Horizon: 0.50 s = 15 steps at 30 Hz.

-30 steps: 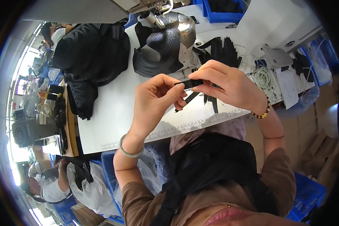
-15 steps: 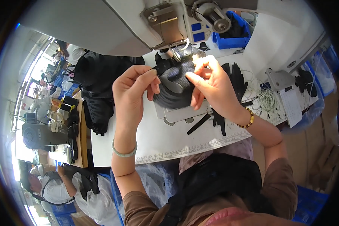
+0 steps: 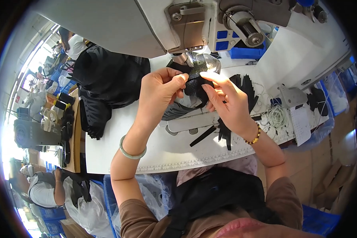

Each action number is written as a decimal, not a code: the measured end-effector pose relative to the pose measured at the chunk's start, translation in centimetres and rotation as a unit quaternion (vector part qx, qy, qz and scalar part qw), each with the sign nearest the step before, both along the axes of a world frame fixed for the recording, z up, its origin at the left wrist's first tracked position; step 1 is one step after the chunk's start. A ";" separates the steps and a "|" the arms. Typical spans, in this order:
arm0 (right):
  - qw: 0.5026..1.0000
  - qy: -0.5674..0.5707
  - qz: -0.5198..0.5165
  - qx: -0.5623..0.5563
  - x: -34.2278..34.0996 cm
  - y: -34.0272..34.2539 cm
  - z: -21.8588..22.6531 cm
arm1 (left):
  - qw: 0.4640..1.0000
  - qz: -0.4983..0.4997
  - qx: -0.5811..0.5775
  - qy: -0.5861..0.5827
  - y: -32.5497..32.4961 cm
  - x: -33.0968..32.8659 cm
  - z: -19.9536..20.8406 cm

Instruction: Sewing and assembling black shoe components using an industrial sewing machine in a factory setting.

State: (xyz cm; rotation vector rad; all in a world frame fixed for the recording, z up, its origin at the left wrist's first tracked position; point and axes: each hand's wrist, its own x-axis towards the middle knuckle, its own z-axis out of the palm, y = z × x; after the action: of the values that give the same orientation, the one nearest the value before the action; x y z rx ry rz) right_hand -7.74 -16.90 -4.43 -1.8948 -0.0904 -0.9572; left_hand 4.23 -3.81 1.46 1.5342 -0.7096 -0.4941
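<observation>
A black mesh shoe upper with a grey ribbed side lies beneath the head of a sewing machine. My left hand is closed, its thumb and index finger pinching a narrow black edge or strip on the upper, just in front of the presser area. To its right, my right hand has its index finger stretched toward that same edge. Its thumb stays apart from the index finger, and the other fingers curl loosely beside the upper. The needle point is not clearly visible.
Black shoe uppers are heaped to the left. Black strips lie right of the work, near a tangle of pale cord and a paper sheet. A blue bin stands behind. A co-worker sits at lower left.
My left hand has moved right and closer to my right hand, carrying the pinched edge across the upper. The whole view has shifted slightly, and the machine head looks larger.
</observation>
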 end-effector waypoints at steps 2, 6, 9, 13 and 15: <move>1.000 -0.010 -0.009 -0.008 0.1 0.1 -0.1 | 1.000 -0.003 0.004 0.008 0.0 0.0 0.0; 0.998 -0.022 -0.039 -0.042 0.2 0.1 -0.3 | 0.999 -0.003 -0.007 0.038 0.0 0.0 -0.1; 0.997 -0.034 -0.045 -0.056 0.2 0.0 -0.4 | 0.998 -0.020 -0.007 0.055 0.0 0.4 0.0; 0.997 -0.033 -0.043 -0.060 0.2 0.1 -0.2 | 0.997 -0.047 0.012 0.058 0.1 0.9 0.2; 0.996 -0.031 -0.045 -0.067 0.2 0.0 -0.3 | 0.997 -0.060 0.023 0.048 0.1 1.2 0.3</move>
State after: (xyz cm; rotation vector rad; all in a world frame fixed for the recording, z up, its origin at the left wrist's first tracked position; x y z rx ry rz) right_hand -7.59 -16.91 -4.77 -2.0056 -0.1093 -1.0937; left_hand 5.39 -3.70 1.74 1.5052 -0.7232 -0.6750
